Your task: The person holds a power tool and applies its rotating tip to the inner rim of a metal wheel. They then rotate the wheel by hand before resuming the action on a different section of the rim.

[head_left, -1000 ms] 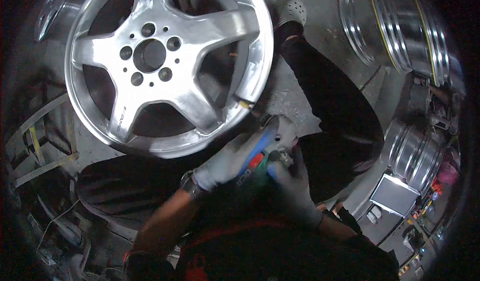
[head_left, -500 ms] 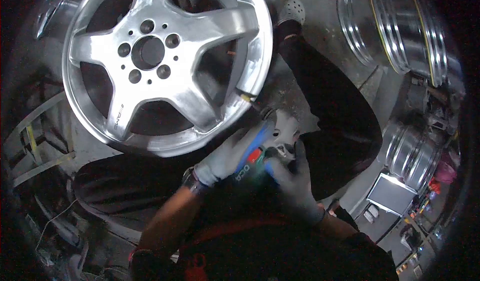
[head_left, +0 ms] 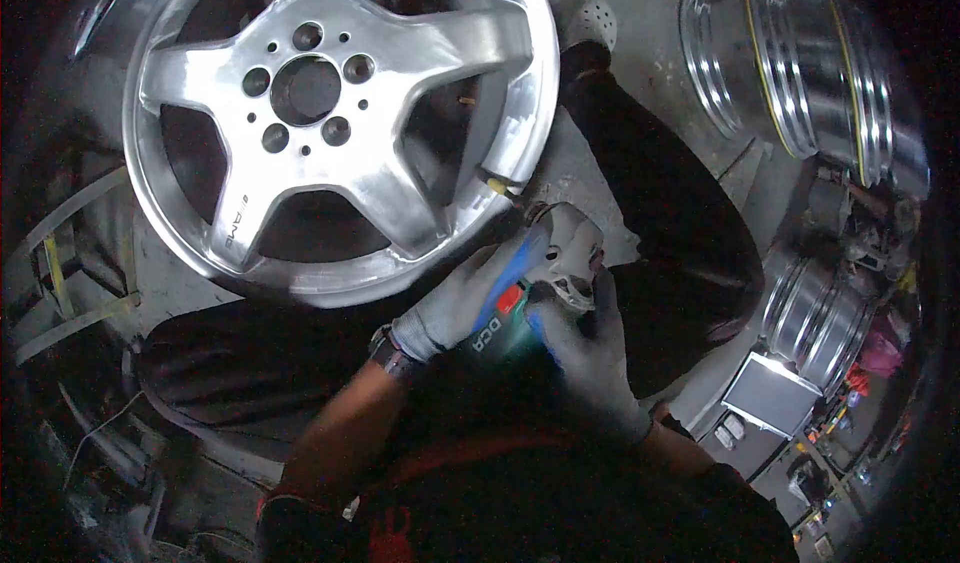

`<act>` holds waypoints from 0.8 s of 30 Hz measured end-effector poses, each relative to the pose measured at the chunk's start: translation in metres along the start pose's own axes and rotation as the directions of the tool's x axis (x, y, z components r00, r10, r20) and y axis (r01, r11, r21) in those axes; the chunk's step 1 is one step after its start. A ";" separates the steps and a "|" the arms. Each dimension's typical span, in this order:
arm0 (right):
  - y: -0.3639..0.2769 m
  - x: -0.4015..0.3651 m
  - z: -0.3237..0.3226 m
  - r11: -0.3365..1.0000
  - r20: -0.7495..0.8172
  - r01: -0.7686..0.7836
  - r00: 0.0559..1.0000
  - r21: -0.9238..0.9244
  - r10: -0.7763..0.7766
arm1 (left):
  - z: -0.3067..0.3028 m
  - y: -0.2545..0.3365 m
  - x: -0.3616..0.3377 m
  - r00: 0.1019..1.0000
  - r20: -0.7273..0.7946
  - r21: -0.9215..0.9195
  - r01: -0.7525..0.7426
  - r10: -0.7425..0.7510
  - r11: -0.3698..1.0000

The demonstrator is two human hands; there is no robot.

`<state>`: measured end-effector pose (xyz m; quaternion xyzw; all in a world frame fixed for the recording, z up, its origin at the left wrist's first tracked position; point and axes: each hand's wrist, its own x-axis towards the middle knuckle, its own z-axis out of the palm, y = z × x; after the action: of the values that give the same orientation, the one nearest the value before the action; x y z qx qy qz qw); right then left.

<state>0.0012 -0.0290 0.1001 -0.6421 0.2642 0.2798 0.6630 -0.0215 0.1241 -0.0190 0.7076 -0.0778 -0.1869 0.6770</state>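
Both gloved hands hold a grinder with a grey metal head point(head_left: 572, 241) and a green DCA-marked body. My left hand point(head_left: 465, 295), in a grey and blue glove, is closed over the near side of the head and body. On the other side, my right hand point(head_left: 592, 348) is wrapped round the body, its lower fingers dark and partly hidden. A narrow shaft with a yellowish tip point(head_left: 500, 188) reaches from the head to the outer rim of a five-spoke alloy wheel point(head_left: 305, 175). Bright, uneven patches mark the wheel's metal.
Shiny wheel barrels point(head_left: 800, 63) stand at the upper right, with another barrel point(head_left: 815, 318) below. A lit flat panel lamp point(head_left: 770, 395) lies near small clutter. My bent legs point(head_left: 665, 183) flank the tool. A metal frame point(head_left: 75, 223) stands at the left.
The view has shifted slightly, so the wheel sits a little higher. Both hands stay on the grinder, and its tip remains at the wheel's rim.
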 end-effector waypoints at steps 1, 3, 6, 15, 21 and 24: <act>0.002 0.000 0.000 1.000 0.002 0.002 1.000 -0.001 -0.002 | 0.000 0.002 0.000 1.000 -0.021 -0.072 -0.002 0.001 0.997; 0.010 -0.001 -0.001 0.993 0.041 0.002 0.999 -0.114 0.003 | 0.002 0.002 -0.008 0.988 -0.004 -0.190 0.148 -0.151 0.971; 0.011 -0.005 0.004 0.996 0.034 -0.003 0.999 -0.086 0.006 | 0.004 -0.007 -0.013 0.994 -0.033 -0.157 0.101 -0.108 0.982; 0.007 -0.002 0.007 0.999 0.008 -0.021 1.000 -0.036 0.021 | 0.003 -0.004 -0.012 0.999 -0.026 -0.129 0.031 -0.034 0.991; 0.006 -0.002 0.006 0.993 -0.046 0.055 0.997 -0.101 -0.060 | 0.001 -0.002 -0.001 0.998 -0.052 -0.050 -0.043 0.041 0.998; -0.014 0.013 0.003 0.999 -0.061 0.024 0.998 -0.026 -0.026 | -0.005 -0.006 0.029 0.990 -0.047 0.141 -0.124 0.132 0.982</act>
<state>0.0198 -0.0254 0.1009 -0.6621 0.2728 0.2550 0.6498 0.0057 0.1188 -0.0296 0.7512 -0.1169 -0.1175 0.6390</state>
